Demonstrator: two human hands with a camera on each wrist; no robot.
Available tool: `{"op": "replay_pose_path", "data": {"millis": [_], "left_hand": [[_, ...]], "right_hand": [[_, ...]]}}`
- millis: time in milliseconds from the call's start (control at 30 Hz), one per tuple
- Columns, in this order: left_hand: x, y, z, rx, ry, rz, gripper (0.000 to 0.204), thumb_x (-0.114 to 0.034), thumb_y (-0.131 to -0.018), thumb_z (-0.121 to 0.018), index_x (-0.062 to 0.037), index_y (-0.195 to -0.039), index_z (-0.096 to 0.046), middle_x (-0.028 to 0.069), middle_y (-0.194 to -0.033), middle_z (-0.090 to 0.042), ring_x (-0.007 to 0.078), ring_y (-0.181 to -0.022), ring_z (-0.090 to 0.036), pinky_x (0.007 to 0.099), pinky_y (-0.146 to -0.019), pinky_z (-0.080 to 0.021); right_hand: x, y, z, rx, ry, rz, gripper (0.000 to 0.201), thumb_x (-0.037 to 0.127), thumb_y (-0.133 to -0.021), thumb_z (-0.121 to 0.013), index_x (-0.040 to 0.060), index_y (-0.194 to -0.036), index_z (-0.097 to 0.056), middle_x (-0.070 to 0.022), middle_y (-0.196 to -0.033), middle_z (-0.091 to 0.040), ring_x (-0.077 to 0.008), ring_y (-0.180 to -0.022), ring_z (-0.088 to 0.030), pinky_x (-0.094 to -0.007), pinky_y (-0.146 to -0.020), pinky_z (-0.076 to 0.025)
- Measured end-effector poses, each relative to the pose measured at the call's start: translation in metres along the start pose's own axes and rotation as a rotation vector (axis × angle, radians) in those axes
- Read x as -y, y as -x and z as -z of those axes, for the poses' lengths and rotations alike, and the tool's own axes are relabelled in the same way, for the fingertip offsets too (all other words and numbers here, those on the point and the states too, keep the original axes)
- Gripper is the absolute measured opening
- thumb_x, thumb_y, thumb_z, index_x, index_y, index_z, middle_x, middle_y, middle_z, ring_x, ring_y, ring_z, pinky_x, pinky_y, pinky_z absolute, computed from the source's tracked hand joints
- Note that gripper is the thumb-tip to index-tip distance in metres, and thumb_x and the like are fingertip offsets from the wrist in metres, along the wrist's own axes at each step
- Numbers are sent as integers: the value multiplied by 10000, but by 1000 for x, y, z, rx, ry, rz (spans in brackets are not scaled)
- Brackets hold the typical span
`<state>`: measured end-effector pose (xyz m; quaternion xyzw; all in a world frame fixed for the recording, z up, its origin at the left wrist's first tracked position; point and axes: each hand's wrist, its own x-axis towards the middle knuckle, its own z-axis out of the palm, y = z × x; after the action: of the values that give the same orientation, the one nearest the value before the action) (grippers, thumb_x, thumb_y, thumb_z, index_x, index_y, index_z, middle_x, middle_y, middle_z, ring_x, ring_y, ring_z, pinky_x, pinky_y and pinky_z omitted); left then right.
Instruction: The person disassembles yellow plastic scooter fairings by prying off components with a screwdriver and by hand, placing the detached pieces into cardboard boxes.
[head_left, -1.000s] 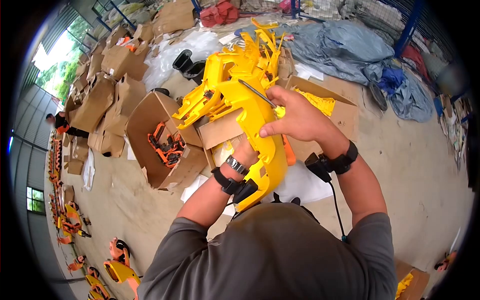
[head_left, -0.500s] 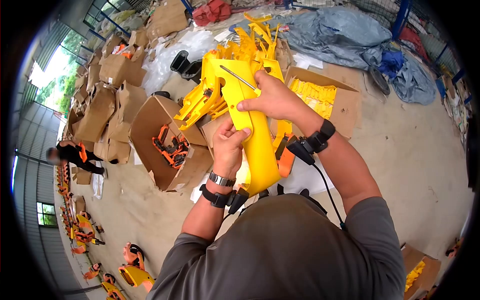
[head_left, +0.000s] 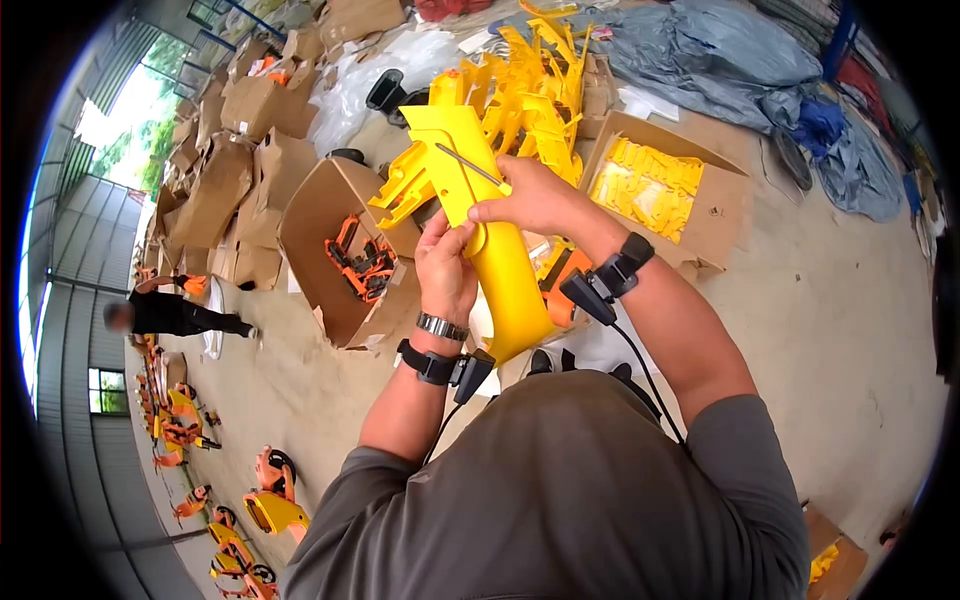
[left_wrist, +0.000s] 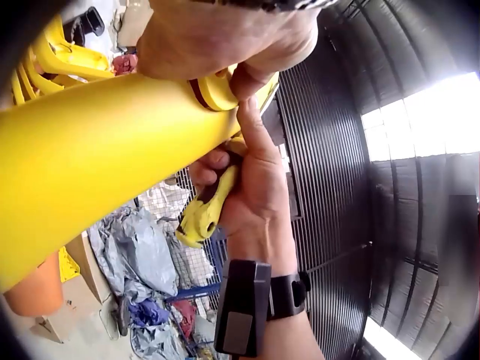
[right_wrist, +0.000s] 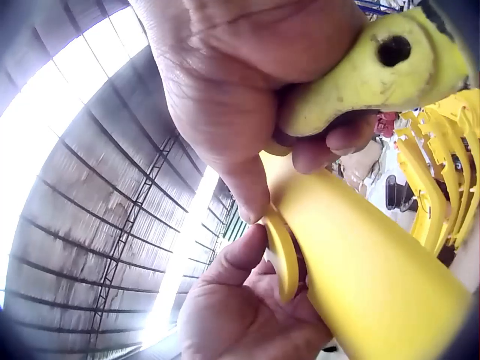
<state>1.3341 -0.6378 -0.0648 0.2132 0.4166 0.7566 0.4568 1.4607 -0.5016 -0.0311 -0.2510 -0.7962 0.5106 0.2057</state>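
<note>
A long, smooth yellow plastic panel is held up in front of the body, its lower end near the waist. My left hand pinches its left edge, thumb on top. At the same edge, my right hand presses its thumb near the left thumb. That hand also grips a screwdriver, whose metal shaft lies across the panel's upper part. Its worn yellow handle, with a hole near the end, sticks out of the palm in the right wrist view. Between both thumbs is a curved yellow lip.
Yellow plastic parts are heaped just ahead. An open carton with orange parts stands left; another carton with yellow pieces stands right. Grey sheeting lies behind. Far left are a person and a row of orange-and-yellow scooters.
The panel has been turned so its smooth outer face shows. My left hand has come up from behind it to pinch the left edge. The person at far left has walked further into view.
</note>
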Motion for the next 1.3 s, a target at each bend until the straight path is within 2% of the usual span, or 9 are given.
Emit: {"op": "replay_pose_path", "data": {"millis": [133,233,333,533,733,833,1133,1233,1300], "left_hand": [[-4,-3,-4,-7,-62,-39,378,69,-872,-571,46,-1250,-564,130,-1146,-670,194,-997,-665,316,-915,-526],[-5,-6,-4,5,-175,-67,399,87,-853,-593,49,-1249,-560,121,-1134,-674,176,-993,-661,299,-906,-521],[-7,-8,-3,37,-324,-113,411,92,-837,-617,48,-1242,-561,106,-1122,-677,155,-983,-656,281,-895,-515],[-15,-9,-5,30,-495,-127,455,111,-825,-637,48,-1265,-537,108,-1152,-666,158,-1014,-647,288,-920,-506],[-7,-8,-12,25,-586,-154,464,71,-847,-659,69,-1284,-501,114,-1150,-658,156,-1027,-639,297,-923,-505],[1,-8,-8,15,-644,-187,467,63,-848,-661,70,-1283,-491,117,-1157,-648,154,-1043,-629,295,-931,-494],[17,-2,-7,14,-696,-278,447,61,-860,-620,74,-1285,-481,122,-1166,-636,162,-1042,-625,287,-911,-493],[30,-7,-2,-39,-740,-372,425,-41,-837,-667,76,-1221,-527,162,-1046,-691,157,-923,-667,280,-807,-524],[30,-7,-3,-18,-790,-308,441,7,-855,-646,78,-1264,-498,142,-1111,-665,163,-988,-648,281,-857,-513]], "right_hand": [[-1,4,-9,5,-141,10,550,310,-811,-745,-52,-1187,-570,-222,-1097,-662,-339,-1014,-651,-388,-867,-498],[1,7,-15,-98,22,-2,518,275,-832,-699,-38,-1212,-539,-241,-1111,-651,-370,-1048,-636,-414,-906,-489],[-7,5,-18,-76,-13,9,506,250,-851,-678,-36,-1230,-506,-247,-1127,-638,-385,-1069,-622,-419,-929,-477],[-30,-5,-29,-70,-134,112,494,236,-853,-686,-32,-1227,-508,-234,-1161,-629,-349,-1091,-619,-423,-940,-470],[-30,4,-28,-23,-259,-44,474,204,-859,-685,-29,-1232,-510,-207,-1191,-618,-327,-1138,-599,-403,-977,-451],[-36,7,-31,-82,-243,83,454,164,-868,-666,-35,-1241,-498,-206,-1200,-613,-324,-1149,-593,-403,-982,-448],[-26,17,-25,-79,-206,64,434,85,-862,-631,-19,-1261,-496,-171,-1201,-620,-287,-1144,-597,-386,-980,-453],[-36,15,-29,-64,-330,29,444,79,-858,-625,-13,-1275,-502,-165,-1208,-623,-274,-1151,-596,-378,-990,-447],[-30,18,-24,-98,-238,15,467,77,-855,-623,-6,-1296,-497,-161,-1214,-626,-268,-1154,-596,-373,-997,-443]]}}
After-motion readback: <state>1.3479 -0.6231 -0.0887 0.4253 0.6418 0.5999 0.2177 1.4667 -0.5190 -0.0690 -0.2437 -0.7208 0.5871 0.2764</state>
